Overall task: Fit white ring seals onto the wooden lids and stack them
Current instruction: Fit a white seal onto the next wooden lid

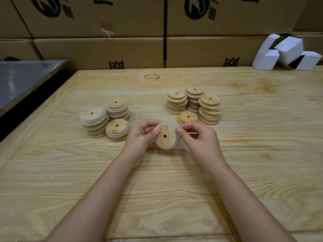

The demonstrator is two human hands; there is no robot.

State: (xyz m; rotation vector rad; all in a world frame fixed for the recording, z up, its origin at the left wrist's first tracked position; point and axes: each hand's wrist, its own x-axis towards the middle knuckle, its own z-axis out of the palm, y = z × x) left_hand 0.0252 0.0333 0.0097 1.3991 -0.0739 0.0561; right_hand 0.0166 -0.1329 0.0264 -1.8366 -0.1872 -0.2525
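Wooden lid (165,136), round with a small hole in its middle, is held just above the table (157,189), face tilted toward the camera. Both hands are clamped on it. The left hand (141,135) curls round the lid's left edge with the thumb on its face. The right hand (199,138) pinches the white ring seal (167,148) at the lid's right rim. The seal shows round the lid's top and bottom edges. More translucent white shows beneath the right hand; whether it is the same ring cannot be told.

Left of the held lid and slightly beyond it stand three stacks of sealed lids (117,130), white rings showing between the discs. Beyond it to the right stand stacks of bare lids (209,109), with a short pile nearest the lid. Far behind the lid rises a wall of cardboard boxes (97,51). Small white cartons (286,51) lie at the table's back edge, well to the lid's right.
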